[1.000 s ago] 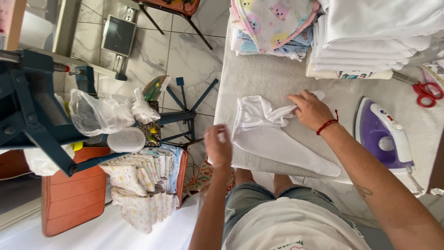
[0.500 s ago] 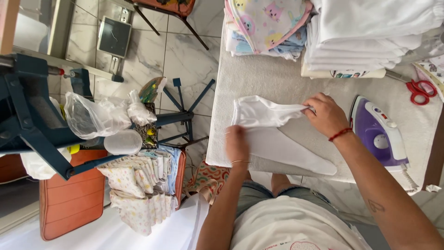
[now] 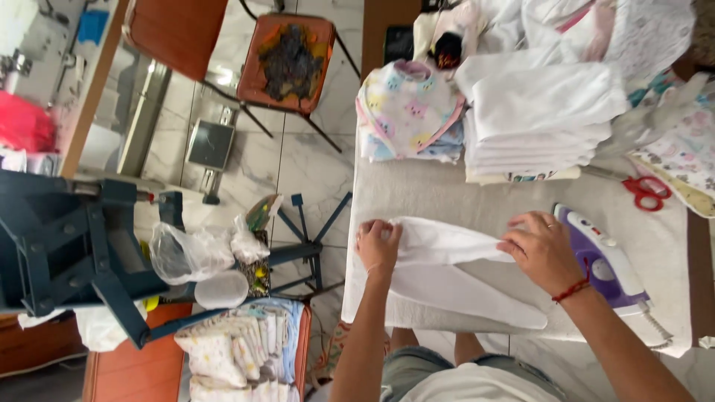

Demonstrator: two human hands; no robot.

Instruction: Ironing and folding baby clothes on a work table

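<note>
Padded grey surface spans the working area; person stands at its near edge. At the far side, a stack of folded white cloths, and left of it a smaller pile of patterned pastel garments.

White cloth lies near the front edge of the surface, partly folded: an upper fold is stretched flat between the two hands, a longer tapered layer runs beneath it toward the right.

Purple and white iron rests on the surface just right of the cloth, close behind the right wrist. Red-handled scissors lie beyond the iron, near the white stack.

Left hand: fingers curled, pinching the left end of the upper fold. Right hand: fingers bent down, gripping the right end of the same fold; red cord on the wrist.
</note>
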